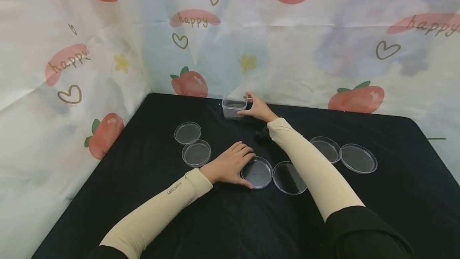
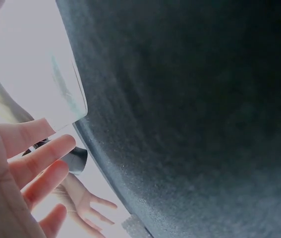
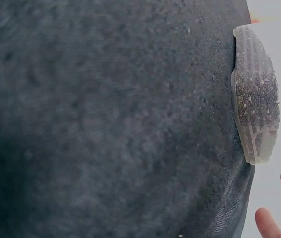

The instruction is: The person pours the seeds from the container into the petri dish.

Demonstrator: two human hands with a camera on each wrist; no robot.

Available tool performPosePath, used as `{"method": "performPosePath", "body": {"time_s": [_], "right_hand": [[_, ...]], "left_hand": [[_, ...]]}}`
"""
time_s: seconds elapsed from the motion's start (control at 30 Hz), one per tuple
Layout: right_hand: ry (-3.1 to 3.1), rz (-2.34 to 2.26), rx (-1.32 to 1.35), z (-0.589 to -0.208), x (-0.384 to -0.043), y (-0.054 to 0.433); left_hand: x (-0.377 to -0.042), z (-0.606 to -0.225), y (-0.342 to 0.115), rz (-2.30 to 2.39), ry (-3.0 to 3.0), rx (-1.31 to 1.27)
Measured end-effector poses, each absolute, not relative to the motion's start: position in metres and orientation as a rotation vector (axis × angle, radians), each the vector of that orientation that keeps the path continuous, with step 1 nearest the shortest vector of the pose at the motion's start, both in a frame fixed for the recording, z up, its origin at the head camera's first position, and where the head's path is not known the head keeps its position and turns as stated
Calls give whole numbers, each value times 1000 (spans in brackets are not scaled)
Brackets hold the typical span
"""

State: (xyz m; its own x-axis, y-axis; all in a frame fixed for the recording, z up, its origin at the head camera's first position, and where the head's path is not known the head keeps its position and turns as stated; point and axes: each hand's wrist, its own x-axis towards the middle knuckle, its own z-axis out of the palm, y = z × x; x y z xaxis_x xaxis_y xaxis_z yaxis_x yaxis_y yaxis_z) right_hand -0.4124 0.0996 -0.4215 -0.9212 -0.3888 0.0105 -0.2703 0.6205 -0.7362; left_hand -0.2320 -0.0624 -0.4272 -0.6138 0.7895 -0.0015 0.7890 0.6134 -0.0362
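In the head view my left hand (image 1: 230, 163) spreads beside a clear petri dish (image 1: 256, 173), thumb at its near edge and fingers at its far edge. The left wrist view shows the fingers extended, with one fingertip at or very near the dish wall (image 2: 71, 94). My right hand (image 1: 259, 108) reaches to the back of the table, beside a clear plastic tub (image 1: 234, 111). Small dark, grainy seeds fill part of the tub (image 3: 256, 94). In the right wrist view the fingertips (image 3: 266, 223) are spread and apart from it.
Another petri dish (image 1: 287, 178) stands right of the first, partly behind my right forearm. Two dishes (image 1: 195, 153) lie to the left and two more (image 1: 358, 159) to the right. A black object (image 1: 263, 133) sits by the right sleeve. Printed curtains hang behind the black table.
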Motion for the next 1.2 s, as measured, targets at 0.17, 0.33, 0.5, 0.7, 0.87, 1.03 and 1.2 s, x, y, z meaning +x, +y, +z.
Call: {"method": "performPosePath", "body": {"time_s": [0.17, 0.33, 0.5, 0.7, 0.87, 1.03, 1.2], "right_hand": [[2685, -1209, -567, -423, -413, 97], [2681, -1236, -604, -426, -415, 97], [2680, -1268, -620, -428, -416, 96], [2688, -1298, -628, -429, -414, 97], [2703, -1328, -658, -426, -409, 102], [2707, -1368, -671, -421, -404, 111], [2710, -1396, -648, -414, -397, 121]], "left_hand": [[-233, -429, -63, 55, -2819, -1372], [-234, -429, -63, 34, -2813, -1378], [-234, -429, -63, 25, -2815, -1373], [-234, -430, -64, 12, -2839, -1374], [-232, -427, -63, 13, -2852, -1360], [-231, -427, -63, 27, -2843, -1355], [-231, -428, -63, 49, -2835, -1338]]}}
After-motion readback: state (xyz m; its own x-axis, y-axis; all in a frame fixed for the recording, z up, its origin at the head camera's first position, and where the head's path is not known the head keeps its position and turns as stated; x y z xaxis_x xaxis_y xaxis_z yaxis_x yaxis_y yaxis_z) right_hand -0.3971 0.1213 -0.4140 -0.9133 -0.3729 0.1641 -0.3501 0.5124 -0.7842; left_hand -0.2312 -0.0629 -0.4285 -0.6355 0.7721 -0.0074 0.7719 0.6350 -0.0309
